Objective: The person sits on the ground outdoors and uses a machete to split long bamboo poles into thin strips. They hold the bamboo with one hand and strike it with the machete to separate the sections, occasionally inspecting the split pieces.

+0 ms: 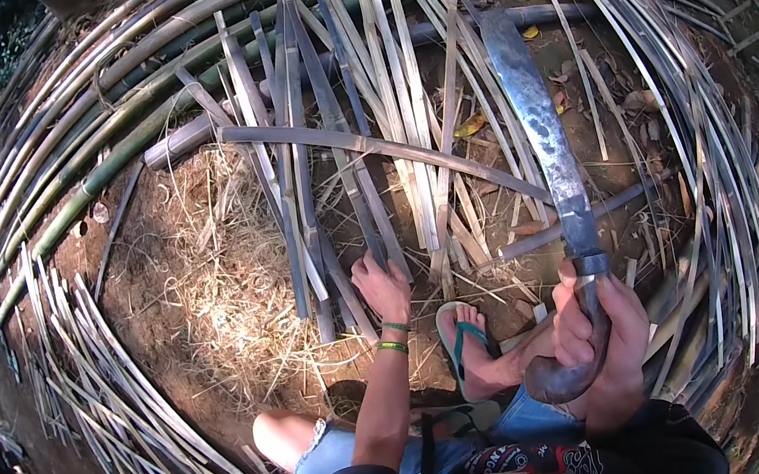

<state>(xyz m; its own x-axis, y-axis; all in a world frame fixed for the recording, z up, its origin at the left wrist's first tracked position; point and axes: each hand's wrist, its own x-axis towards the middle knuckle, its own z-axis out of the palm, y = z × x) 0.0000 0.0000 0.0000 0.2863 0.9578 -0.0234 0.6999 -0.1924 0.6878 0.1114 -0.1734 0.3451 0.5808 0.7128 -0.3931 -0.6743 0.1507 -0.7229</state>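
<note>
My right hand is wrapped round the curved wooden handle of a machete. Its long, worn metal blade points up and away from me, raised over the ground. Lower and to the left, my left hand is closed on the near end of a dark split bamboo strip, which runs away from me among other strips. Several pale bamboo strips lie side by side beyond the hands, their far ends propped on bamboo poles. One broader strip crosses over them at a slant.
Long green bamboo poles are stacked across the far side. Thin strips lie in a bundle at right and another pile at left. Shavings cover the soil left of centre. My sandalled foot is close below the strips.
</note>
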